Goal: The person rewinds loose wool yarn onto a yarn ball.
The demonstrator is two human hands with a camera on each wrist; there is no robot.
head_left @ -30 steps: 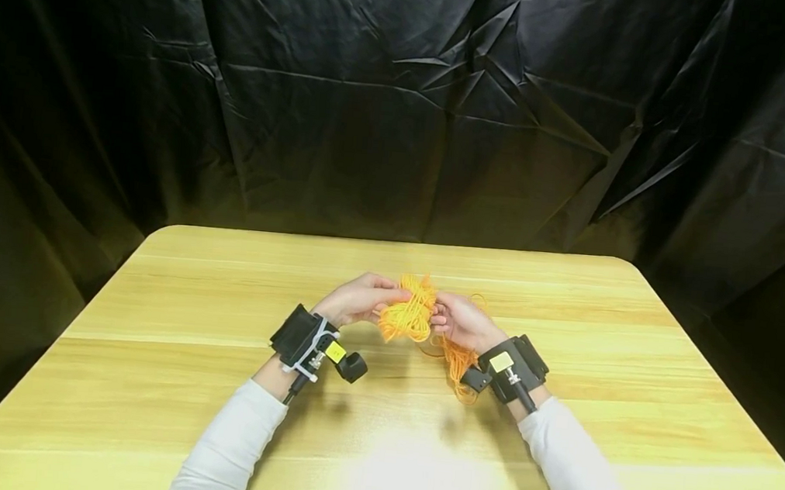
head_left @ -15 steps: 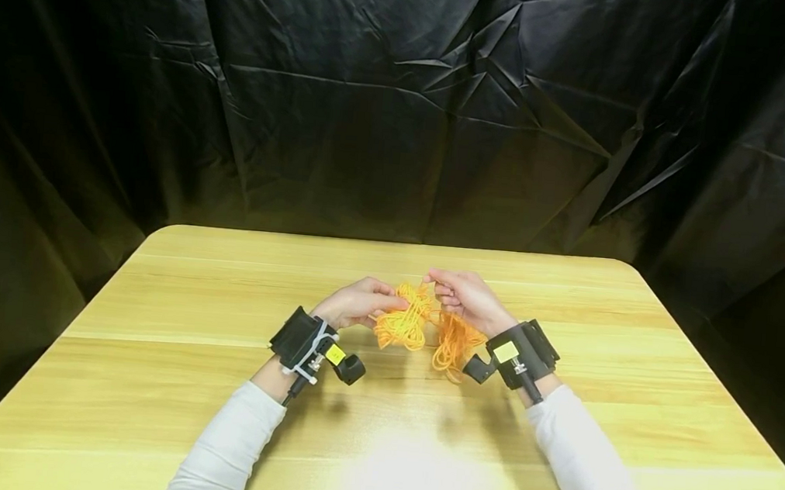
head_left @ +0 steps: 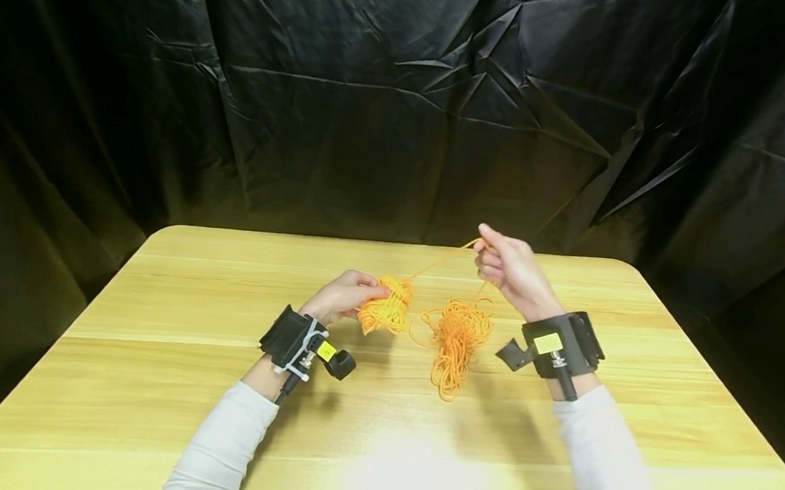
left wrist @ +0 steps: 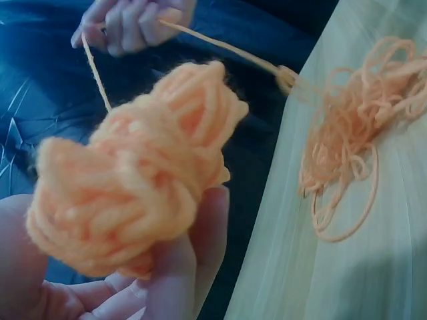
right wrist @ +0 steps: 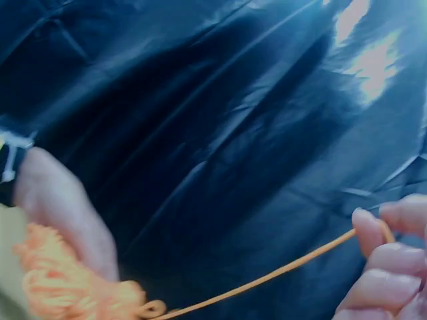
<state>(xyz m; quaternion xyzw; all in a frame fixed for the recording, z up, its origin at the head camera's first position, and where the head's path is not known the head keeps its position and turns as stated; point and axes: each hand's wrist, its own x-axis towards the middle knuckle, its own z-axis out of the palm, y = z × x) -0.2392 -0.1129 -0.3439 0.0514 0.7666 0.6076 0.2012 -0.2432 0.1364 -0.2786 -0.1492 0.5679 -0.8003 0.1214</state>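
My left hand [head_left: 342,297] pinches a wound bundle of orange yarn [head_left: 389,305] above the table; strands wrap round its waist in the left wrist view [left wrist: 133,173]. Up and to the right, my right hand [head_left: 512,271] holds a single yarn strand [head_left: 441,263] between thumb and fingers. That strand runs taut from the bundle to the right hand, and in the right wrist view the fingertips [right wrist: 367,230] pinch it. From the right hand the yarn drops to a loose orange heap [head_left: 460,333] lying on the table between the hands.
The light wooden table [head_left: 142,379] has a bright glare near its front edge. Behind it hangs a black, creased curtain [head_left: 330,154]. Each wrist wears a black strap with a small camera [head_left: 340,363] sticking inward.
My right hand has moved up and to the right, away from the bundle, drawing out the strand. The left hand with the bundle has shifted slightly left. The loose heap now shows fully.
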